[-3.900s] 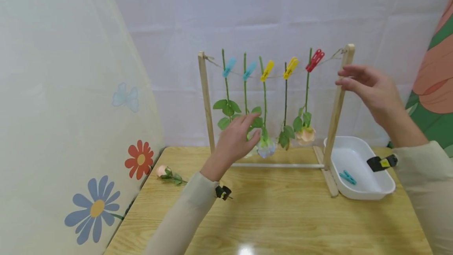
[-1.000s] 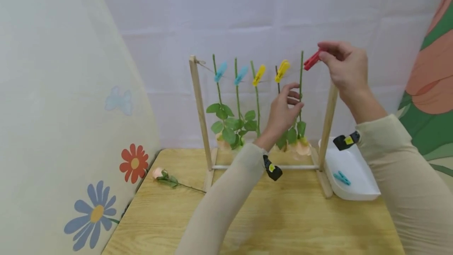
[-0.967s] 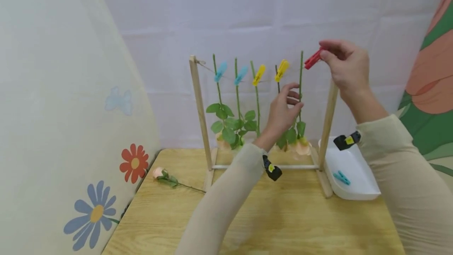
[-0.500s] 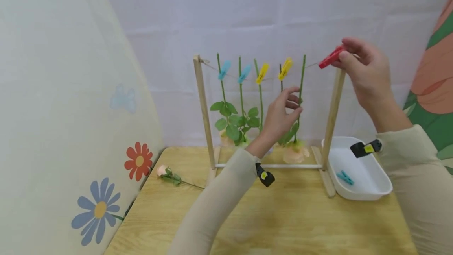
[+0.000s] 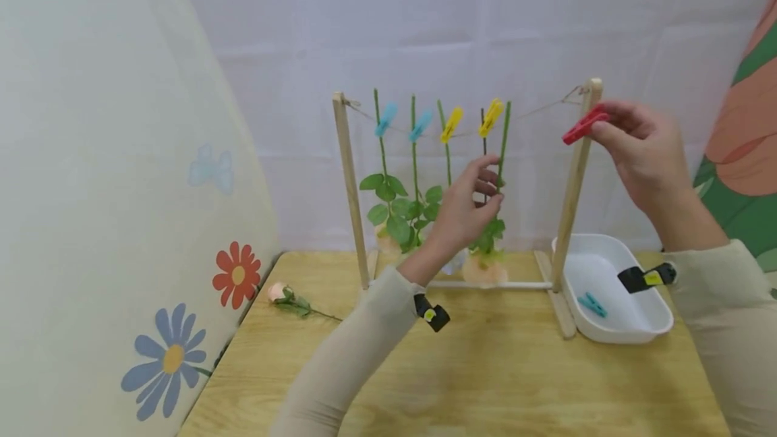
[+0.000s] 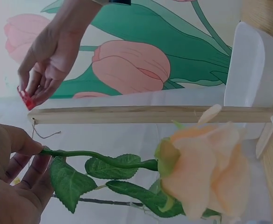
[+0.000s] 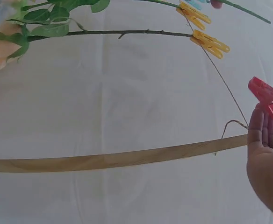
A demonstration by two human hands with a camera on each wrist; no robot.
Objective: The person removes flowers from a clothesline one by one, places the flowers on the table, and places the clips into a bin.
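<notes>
My left hand (image 5: 463,211) pinches the green stem of a peach rose (image 6: 204,168), which hangs bloom down in front of the rack's other flowers. The rose's stem is off the string (image 5: 537,110). Beside the right post, my right hand (image 5: 646,150) pinches a red clothespin (image 5: 584,125) between thumb and fingers. Two blue clothespins (image 5: 386,120) and two yellow clothespins (image 5: 490,118) hold several upside-down flowers on the string. In the right wrist view, a dark-stemmed flower (image 7: 108,32) hangs from a yellow clothespin. My left forearm partly hides the lower blooms in the head view.
The wooden rack (image 5: 349,187) stands near the back of the table (image 5: 498,369). A white basin (image 5: 637,336) containing a teal clothespin (image 5: 591,304) sits to its right. Another peach rose (image 5: 279,293) lies on the table at the left. A patterned panel stands on each side.
The red clothespin came off the string in my right hand and moved right, then down. My left hand took the peach rose's stem and drew it left and toward me.
</notes>
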